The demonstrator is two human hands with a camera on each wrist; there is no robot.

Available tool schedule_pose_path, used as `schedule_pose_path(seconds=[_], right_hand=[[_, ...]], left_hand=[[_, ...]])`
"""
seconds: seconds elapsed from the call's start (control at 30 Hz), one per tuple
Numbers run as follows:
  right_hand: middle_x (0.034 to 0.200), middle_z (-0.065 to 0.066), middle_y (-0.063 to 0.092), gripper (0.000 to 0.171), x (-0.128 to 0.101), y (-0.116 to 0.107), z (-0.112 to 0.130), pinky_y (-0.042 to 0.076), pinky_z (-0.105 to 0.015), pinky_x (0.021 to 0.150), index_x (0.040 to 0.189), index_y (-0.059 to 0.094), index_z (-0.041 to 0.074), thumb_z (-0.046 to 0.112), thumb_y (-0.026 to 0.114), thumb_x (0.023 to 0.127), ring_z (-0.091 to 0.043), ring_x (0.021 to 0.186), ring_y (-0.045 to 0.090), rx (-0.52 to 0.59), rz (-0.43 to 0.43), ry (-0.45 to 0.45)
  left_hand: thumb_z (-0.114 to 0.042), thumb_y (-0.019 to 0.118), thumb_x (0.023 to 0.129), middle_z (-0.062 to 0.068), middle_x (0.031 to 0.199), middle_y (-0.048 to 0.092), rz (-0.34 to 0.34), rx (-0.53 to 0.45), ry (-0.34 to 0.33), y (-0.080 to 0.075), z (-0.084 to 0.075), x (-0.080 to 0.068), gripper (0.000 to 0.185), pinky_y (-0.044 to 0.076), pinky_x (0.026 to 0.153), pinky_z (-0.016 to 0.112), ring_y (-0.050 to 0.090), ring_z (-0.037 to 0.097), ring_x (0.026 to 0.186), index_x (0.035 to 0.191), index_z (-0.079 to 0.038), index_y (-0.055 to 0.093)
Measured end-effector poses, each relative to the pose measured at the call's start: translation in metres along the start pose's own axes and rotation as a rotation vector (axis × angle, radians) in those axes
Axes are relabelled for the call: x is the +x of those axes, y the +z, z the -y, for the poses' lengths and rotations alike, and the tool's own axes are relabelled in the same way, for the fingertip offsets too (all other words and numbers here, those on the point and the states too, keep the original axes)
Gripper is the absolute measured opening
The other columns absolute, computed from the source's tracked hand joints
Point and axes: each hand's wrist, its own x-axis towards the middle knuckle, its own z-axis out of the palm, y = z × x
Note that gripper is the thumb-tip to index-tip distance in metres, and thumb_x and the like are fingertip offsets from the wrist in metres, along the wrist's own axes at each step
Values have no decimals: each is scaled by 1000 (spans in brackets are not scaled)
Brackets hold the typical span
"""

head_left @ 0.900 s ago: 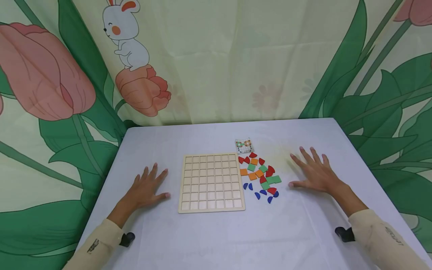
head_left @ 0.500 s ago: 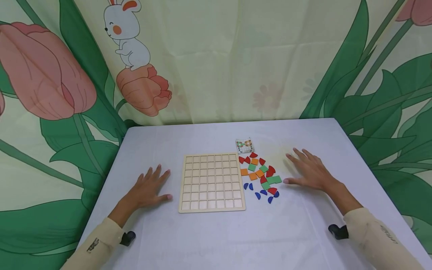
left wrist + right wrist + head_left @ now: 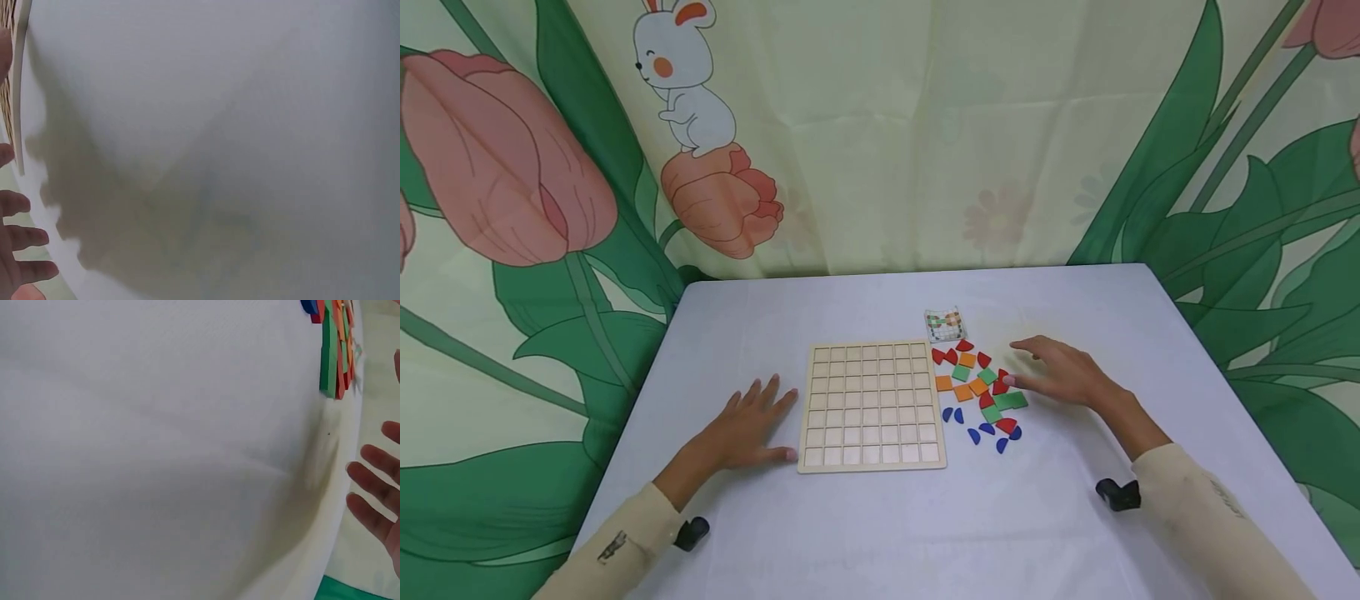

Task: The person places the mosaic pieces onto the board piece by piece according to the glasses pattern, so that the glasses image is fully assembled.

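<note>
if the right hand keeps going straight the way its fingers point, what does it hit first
Probably the red piece at the near edge of the loose pile: the right hand points leftward at it, its thumb tip about there. Whether the hand is above the pieces is unclear.

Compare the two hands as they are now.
The left hand lies flat on the table beside the wooden board, thumb by its near corner; the right hand reaches toward the coloured pieces, thumb tip at a red one. The left's fingers are spread and straight; the right's are closer together. Both are open, hold nothing, and wear cream sleeves.
</note>
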Motion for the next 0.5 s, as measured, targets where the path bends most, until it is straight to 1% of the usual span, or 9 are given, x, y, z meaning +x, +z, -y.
schedule_pose_path(seconds=[0.1, 0.23, 0.37, 0.5], right_hand=[[139, -18, 59, 71, 9, 2, 5, 56, -53, 88, 142, 57, 12, 53, 73, 87, -36, 115, 63, 65, 6, -7], [131, -16, 65, 57, 21, 4, 11, 60, -42, 82, 138, 61, 10, 41, 73, 91, -31, 108, 65, 125, 29, -27], [126, -15, 67, 45, 33, 7, 16, 60, -36, 80, 134, 65, 10, 32, 70, 95, -28, 105, 65, 149, 58, -17], [119, -14, 68, 37, 44, 11, 19, 60, -35, 80, 129, 69, 8, 25, 70, 96, -27, 102, 64, 128, 83, -17]], left_hand=[[-85, 52, 79, 25, 165, 20, 22, -12, 7, 0, -5, 0, 107, 29, 110, 71, 23, 53, 148, 159, -17, 30], [-82, 56, 80, 25, 165, 18, 54, -40, 11, 0, -11, -1, 106, 31, 110, 70, 22, 54, 148, 159, -16, 29], [-80, 57, 81, 24, 166, 17, 64, -35, 9, 1, -12, -1, 106, 31, 111, 68, 22, 52, 149, 160, -16, 28], [-82, 56, 79, 22, 166, 16, 72, -29, 16, 1, -13, 0, 109, 31, 112, 67, 21, 51, 149, 160, -16, 26]])
